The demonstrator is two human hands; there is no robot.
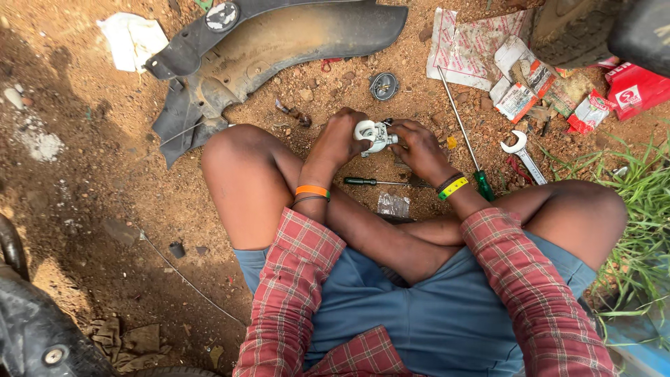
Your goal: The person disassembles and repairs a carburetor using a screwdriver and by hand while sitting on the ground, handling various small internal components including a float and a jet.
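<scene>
A person sits cross-legged on bare reddish dirt ground (105, 181), both hands raised over the knees and closed around a small silver-white metal engine part (374, 134). The left hand (340, 137), an orange wristband above it, wraps its fingers (349, 117) tightly over the part's left side. The right hand (417, 144), with a yellow wristband and a dark one at the wrist, pinches the part's right end with curled fingers (403, 130). The part is held in the air between the 2 hands, just above the ground in front of the crossed legs.

Below the hands a black-handled screwdriver (377, 182) lies flat on the dirt, beside a small clear plastic bag (393, 204). A long green-handled screwdriver (466, 136) lies slanting just to the right of the right wrist, and a silver open-ended spanner (523, 153) rests near it. A round dark metal ring part (383, 85) sits on the ground beyond the hands. A large black plastic mudguard (272, 42) lies further off, at the top of the scene. Torn red-and-white cardboard packets (520, 94) litter the dirt at the upper right, next to green grass (642, 209).
</scene>
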